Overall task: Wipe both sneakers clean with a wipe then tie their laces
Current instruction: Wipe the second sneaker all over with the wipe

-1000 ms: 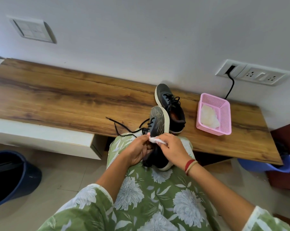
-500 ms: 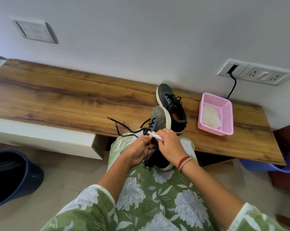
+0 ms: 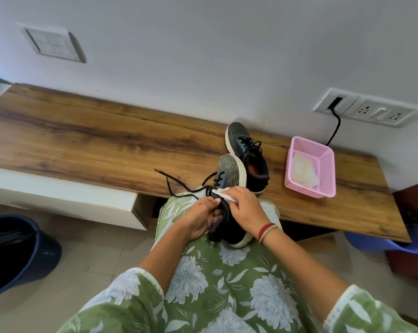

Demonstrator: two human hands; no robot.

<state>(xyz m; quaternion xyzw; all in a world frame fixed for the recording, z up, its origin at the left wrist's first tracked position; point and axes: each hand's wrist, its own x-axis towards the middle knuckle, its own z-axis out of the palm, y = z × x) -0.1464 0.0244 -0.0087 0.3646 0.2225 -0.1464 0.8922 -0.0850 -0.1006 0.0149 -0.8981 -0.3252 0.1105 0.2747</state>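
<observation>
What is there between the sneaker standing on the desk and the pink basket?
Nothing: in the head view, only bare wooden desk separates the sneaker on the desk from the pink basket.

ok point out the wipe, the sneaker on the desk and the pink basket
wipe point(image 3: 224, 196): head view, on its exposed white strip
sneaker on the desk point(image 3: 250, 150): head view, on the laces mid-shoe
pink basket point(image 3: 328, 174): head view, on its right mesh wall

A home room — a wood-grain desk point(image 3: 83, 140) stands against a white wall point(image 3: 203, 56), switch plate point(image 3: 54, 45) and socket strip point(image 3: 368, 108) above the desk, tiled floor point(image 3: 95, 248) below it, a blue bucket point(image 3: 18, 251) beside it.
</observation>
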